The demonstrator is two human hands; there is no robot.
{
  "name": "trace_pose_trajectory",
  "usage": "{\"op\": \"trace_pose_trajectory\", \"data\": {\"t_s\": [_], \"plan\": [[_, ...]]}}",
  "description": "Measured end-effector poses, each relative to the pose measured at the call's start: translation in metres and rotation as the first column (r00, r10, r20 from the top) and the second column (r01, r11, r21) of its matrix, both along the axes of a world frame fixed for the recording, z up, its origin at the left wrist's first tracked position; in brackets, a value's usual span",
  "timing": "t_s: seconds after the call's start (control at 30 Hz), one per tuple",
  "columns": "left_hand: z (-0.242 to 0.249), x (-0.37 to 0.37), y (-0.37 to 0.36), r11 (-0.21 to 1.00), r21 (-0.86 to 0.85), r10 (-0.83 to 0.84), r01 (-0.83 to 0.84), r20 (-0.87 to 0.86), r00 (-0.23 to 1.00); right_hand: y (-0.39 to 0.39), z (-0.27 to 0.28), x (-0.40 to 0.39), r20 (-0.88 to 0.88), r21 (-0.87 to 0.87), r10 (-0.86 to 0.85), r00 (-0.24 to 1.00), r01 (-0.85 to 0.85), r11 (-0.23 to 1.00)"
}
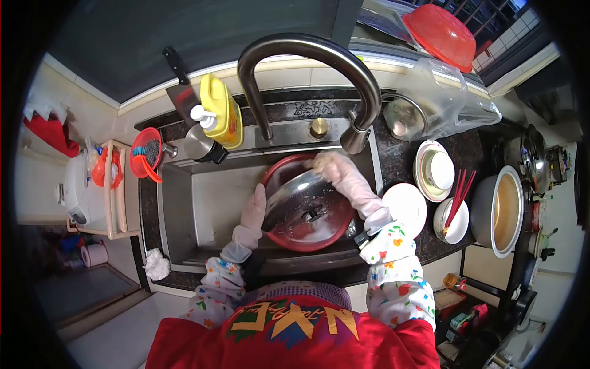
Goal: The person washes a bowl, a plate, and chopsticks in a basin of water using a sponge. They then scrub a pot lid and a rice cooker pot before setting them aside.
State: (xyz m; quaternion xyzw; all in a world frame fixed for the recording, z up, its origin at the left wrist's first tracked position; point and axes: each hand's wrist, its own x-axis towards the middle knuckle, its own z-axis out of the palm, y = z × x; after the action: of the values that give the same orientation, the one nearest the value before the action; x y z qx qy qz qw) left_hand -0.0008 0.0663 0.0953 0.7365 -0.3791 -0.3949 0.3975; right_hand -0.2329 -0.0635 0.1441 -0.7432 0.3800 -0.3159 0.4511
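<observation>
A glass pot lid (294,206) with a metal rim and dark knob is tilted over a red basin (307,245) of soapy water in the steel sink (215,197). My left hand (252,210), in a pale glove, is at the lid's left edge, its fingers pressed together and holding it. My right hand (332,167), also gloved, is closed round a light-coloured scrubber (326,162) at the lid's upper rim. Above the basin arches the dark faucet (307,46).
Right of the sink stand stacked bowls (434,171), a plate (405,209), a bowl with red chopsticks (452,220) and a large pot (499,212). Behind it are a yellow bottle (222,114) and a cleaver (183,98). A red strainer (146,154) sits left.
</observation>
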Motion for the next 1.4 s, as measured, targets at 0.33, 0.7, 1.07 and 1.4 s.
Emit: {"op": "trace_pose_trajectory", "data": {"t_s": [0.33, 0.7, 1.07, 1.4], "plan": [[0.049, 0.005, -0.032, 0.841, -0.051, -0.529, 0.539, -0.285, 0.799, 0.009, -0.065, 0.015, 0.237, 0.330, -0.556, 0.796, 0.473, 0.817], [0.031, 0.005, -0.050, 0.991, 0.079, -0.045, 0.106, -0.558, 0.829, 0.093, -0.034, 0.109, -0.208, -0.290, -0.416, 0.885, 0.350, 0.891], [0.004, 0.005, -0.034, 0.978, 0.210, 0.028, -0.008, -0.093, 0.995, 0.071, -0.282, 0.006, 0.399, 0.902, -0.712, 0.578, -0.106, 0.419], [0.012, 0.004, -0.032, 0.915, 0.401, 0.152, -0.044, -0.241, 0.959, 0.200, -0.151, 0.104, -0.590, -0.169, -0.309, 0.746, 0.260, 0.951]]}}
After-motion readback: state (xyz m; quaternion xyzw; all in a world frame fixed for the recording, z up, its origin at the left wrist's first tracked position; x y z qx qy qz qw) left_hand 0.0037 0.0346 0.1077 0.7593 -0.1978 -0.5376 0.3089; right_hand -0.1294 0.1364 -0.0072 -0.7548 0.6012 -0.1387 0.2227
